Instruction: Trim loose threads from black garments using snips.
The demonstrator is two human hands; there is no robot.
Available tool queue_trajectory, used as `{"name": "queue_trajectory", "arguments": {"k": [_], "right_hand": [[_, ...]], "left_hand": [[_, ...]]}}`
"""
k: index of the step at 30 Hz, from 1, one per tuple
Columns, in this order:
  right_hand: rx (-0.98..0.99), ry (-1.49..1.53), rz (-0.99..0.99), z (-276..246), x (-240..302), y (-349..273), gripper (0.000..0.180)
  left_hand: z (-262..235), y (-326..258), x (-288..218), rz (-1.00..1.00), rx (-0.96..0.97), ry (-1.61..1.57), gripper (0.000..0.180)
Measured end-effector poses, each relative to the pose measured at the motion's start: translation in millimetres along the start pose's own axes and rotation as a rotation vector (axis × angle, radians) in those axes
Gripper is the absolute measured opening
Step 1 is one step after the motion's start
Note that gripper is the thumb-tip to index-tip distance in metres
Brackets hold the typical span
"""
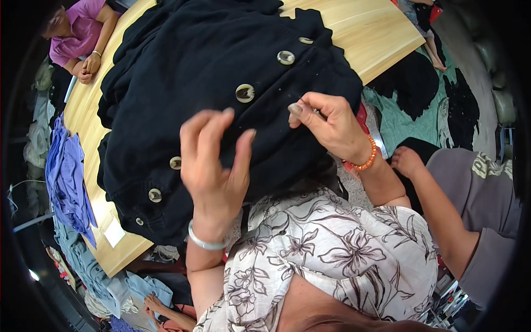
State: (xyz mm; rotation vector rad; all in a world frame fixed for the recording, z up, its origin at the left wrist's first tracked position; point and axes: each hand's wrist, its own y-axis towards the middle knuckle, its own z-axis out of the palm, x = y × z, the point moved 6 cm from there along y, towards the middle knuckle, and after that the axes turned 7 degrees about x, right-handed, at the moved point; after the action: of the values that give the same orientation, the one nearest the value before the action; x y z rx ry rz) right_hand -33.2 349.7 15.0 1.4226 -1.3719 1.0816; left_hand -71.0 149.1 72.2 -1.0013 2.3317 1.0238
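A black garment (182,83) with several pale round buttons lies heaped on a light wooden table (365,33). My left hand (213,160), with a silver bangle at the wrist, rests on the garment's near side, fingers spread and curled, holding nothing. My right hand (326,124), with an orange bead bracelet, pinches the garment's right edge between thumb and fingers, at what looks like a button (295,109). Two larger buttons (245,93) sit just left of that hand. My floral-print top fills the lower middle.
A person in a pink top (83,30) leans on the table's far left. Another person's arm in a grey sleeve (442,216) reaches in from the right. Blue and purple clothes (66,177) hang off the table's left edge. Teal and black cloth (409,105) lies on the floor.
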Motion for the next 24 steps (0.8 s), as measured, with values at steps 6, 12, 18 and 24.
{"name": "queue_trajectory", "arguments": {"k": [6,12,18,24], "right_hand": [[0.012,0.011,0.020,0.1,-8.4,-12.3,0.029],[0.033,0.036,0.000,-2.3,-15.7,-10.1,0.026],[0.018,0.068,-0.044,-1.3,-16.5,-10.8,0.024],[0.051,-0.064,-0.014,-4.3,-11.0,-7.4,0.020]], "left_hand": [[44.2,34.3,16.8,0.046,0.106,0.364,0.037],[53.1,35.9,20.8,-0.008,0.086,0.401,0.015],[44.8,29.0,26.8,0.009,-0.025,0.127,0.013],[37.7,16.7,36.1,-0.061,-0.048,-0.048,0.010]]}}
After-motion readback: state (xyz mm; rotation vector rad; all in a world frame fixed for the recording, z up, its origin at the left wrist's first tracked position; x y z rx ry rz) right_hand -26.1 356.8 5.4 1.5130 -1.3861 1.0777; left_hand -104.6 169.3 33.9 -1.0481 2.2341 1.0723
